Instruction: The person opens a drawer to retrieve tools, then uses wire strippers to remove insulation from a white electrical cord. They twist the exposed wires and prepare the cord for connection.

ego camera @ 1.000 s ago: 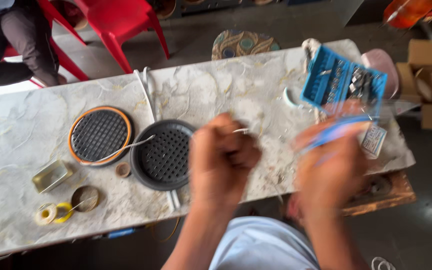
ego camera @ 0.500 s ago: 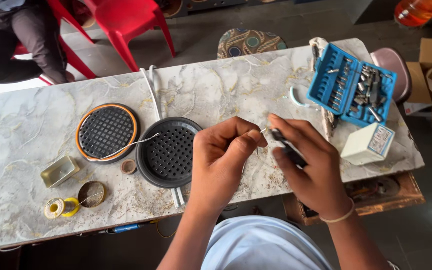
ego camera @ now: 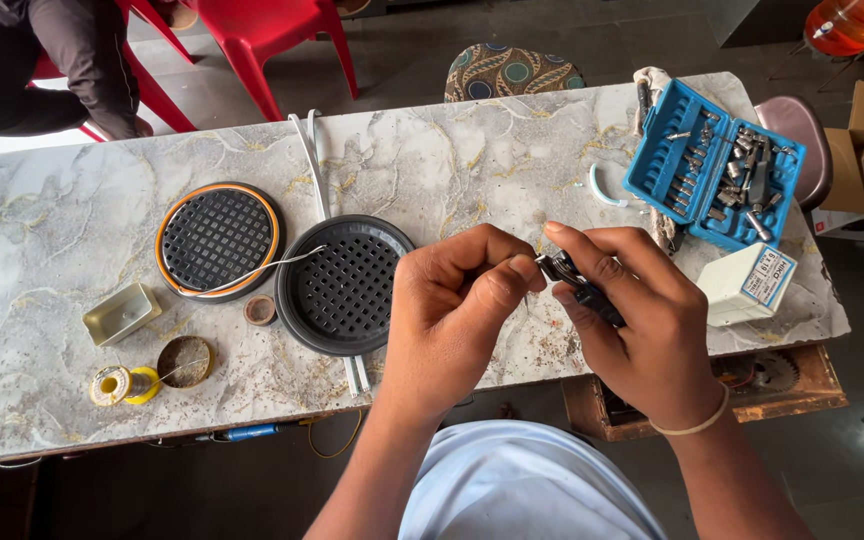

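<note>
Hands meeting above the near edge of the grey-veined marble table top [ego camera: 472, 160]. Right hand [ego camera: 632, 320] grasping a small black hand tool [ego camera: 582, 290], fingers wrapped round the handle, tip pointing toward the left hand [ego camera: 457, 310]. Left hand pinching thumb and forefinger together at the tool tip; whatever sits between those fingertips too small to identify.

Positions relative to the black perforated round speaker grille [ego camera: 345, 285]:
- Lying just left of both hands, with a thin grey wire [ego camera: 252, 272] running across its rim.
- Second black round grille with orange rim [ego camera: 218, 240] sitting just beside, further left, under the same wire.
- Small brown round cap [ego camera: 260, 310] resting between the two grilles, toward the near side.
- Pale rectangular open tray [ego camera: 121, 313], round brown tin [ego camera: 186, 361] and yellow solder spool [ego camera: 117, 385] lying well to the left and nearer.
- Open blue plastic bit-set case [ego camera: 714, 165] standing well to the right, far side.
- White square box [ego camera: 747, 285] sitting just right of the right hand.
</note>
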